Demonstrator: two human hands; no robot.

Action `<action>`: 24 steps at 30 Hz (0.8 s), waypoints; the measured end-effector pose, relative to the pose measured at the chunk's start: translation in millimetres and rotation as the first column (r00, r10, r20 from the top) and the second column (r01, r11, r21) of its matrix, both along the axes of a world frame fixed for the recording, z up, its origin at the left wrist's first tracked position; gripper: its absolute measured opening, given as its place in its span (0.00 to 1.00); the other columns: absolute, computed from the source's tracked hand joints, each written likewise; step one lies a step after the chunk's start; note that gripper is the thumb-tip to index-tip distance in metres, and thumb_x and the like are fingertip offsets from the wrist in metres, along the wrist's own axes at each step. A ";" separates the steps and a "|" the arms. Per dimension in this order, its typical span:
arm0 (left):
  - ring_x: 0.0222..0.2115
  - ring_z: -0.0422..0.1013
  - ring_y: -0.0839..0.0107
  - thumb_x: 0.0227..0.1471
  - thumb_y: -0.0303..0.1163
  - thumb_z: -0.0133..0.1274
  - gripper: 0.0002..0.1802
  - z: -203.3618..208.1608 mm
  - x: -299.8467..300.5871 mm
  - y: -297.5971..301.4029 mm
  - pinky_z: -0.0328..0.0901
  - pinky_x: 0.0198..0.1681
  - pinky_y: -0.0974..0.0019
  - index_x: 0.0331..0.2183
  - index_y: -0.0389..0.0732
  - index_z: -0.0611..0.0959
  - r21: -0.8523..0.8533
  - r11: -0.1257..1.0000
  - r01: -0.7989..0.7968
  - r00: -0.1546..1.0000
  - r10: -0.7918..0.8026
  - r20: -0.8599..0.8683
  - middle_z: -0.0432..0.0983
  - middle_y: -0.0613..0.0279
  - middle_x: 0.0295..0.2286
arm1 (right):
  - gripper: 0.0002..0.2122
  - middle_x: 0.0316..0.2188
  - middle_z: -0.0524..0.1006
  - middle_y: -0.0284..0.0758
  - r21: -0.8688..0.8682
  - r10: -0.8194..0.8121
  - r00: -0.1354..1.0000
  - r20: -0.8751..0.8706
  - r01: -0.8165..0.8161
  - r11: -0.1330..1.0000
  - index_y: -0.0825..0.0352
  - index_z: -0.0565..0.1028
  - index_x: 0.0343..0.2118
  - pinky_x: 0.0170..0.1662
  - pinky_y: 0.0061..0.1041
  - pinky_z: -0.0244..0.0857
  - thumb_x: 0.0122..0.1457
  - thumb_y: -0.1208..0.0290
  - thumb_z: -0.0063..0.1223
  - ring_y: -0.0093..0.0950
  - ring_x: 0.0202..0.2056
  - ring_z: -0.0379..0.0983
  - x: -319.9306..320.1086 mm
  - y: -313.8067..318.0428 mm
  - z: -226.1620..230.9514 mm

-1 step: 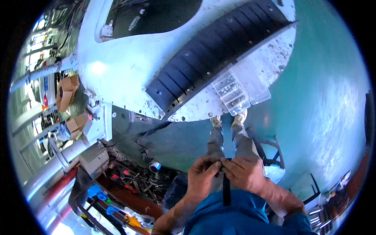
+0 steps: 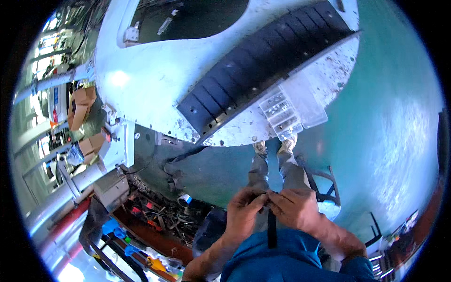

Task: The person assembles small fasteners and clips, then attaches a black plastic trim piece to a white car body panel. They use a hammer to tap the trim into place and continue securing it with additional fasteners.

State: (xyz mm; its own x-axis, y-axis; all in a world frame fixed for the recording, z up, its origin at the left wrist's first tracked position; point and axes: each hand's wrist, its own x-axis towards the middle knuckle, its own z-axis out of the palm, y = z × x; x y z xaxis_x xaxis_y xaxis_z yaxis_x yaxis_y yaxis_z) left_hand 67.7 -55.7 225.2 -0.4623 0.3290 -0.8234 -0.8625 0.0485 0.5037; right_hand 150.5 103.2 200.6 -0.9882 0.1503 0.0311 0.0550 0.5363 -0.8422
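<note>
My left hand (image 2: 242, 212) and my right hand (image 2: 297, 207) meet in front of my waist, fingertips pinched close together. Between them is something small and dark, too hidden to name. Just below, a black strap (image 2: 272, 231) hangs against my blue shirt; whether my fingers touch it is unclear. Beyond my feet stands a large white panel (image 2: 150, 77) with a window opening. A curved, ribbed black part (image 2: 256, 70) lies across it. Beside the black part, a clear compartment box (image 2: 281, 111) sits with its lid open, small hardware in its compartments.
To the left, a tool tray (image 2: 157, 218) holds jumbled tools near a roll of tape (image 2: 184, 200). Cardboard boxes (image 2: 81, 110) and a white metal beam (image 2: 84, 181) stand farther left. A black-framed stool or stand (image 2: 329, 188) is by my right leg, on the green floor (image 2: 380, 113).
The panel and the things on it sit slightly farther right in the picture. Both hands keep their pinch, with barely any finger movement.
</note>
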 end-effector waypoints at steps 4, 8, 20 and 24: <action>0.30 0.69 0.78 0.56 0.29 0.59 0.09 -9.0 -10.6 -13.8 0.64 0.33 0.72 0.39 0.34 0.81 0.004 0.998 -0.062 0.996 0.062 0.063 0.78 0.62 0.33 | 0.15 0.23 0.73 0.31 0.041 0.116 0.993 0.030 -0.117 0.992 0.64 0.79 0.39 0.21 0.30 0.66 0.47 0.67 0.64 0.29 0.20 0.73 -25.7 -0.2 -3.5; 0.26 0.67 0.77 0.56 0.30 0.59 0.11 -18.0 -37.7 -31.4 0.62 0.29 0.72 0.40 0.35 0.80 -0.066 0.997 -0.042 0.995 0.048 0.093 0.76 0.63 0.30 | 0.14 0.22 0.73 0.31 0.055 0.201 0.979 0.037 -0.203 0.978 0.65 0.79 0.37 0.21 0.30 0.66 0.46 0.69 0.65 0.29 0.20 0.73 -59.2 -13.2 -10.8; 0.31 0.68 0.78 0.58 0.30 0.57 0.11 -88.5 -111.7 -103.9 0.63 0.33 0.73 0.41 0.34 0.79 0.002 0.946 -0.325 0.919 0.316 0.235 0.75 0.64 0.31 | 0.13 0.18 0.72 0.33 0.013 0.488 0.865 0.112 -0.493 0.870 0.69 0.78 0.34 0.19 0.29 0.67 0.45 0.72 0.65 0.29 0.17 0.72 -193.3 -77.4 -72.4; 0.29 0.66 0.78 0.61 0.32 0.54 0.10 -114.2 -127.7 -115.8 0.61 0.32 0.73 0.40 0.35 0.79 0.028 0.934 -0.357 0.908 0.340 0.245 0.74 0.64 0.30 | 0.12 0.17 0.73 0.34 -0.030 0.561 0.818 0.123 -0.562 0.826 0.70 0.76 0.30 0.15 0.24 0.62 0.44 0.73 0.66 0.24 0.15 0.70 -228.8 -87.8 -93.0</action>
State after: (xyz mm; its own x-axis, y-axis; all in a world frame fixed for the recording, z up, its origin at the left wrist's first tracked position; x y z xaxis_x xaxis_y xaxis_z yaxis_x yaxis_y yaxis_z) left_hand -59.9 -171.5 111.0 -0.3571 0.2424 -0.9021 -0.9107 -0.3050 0.2785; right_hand -78.3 15.5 107.6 -0.8969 -0.4318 -0.0950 -0.1570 0.5118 -0.8446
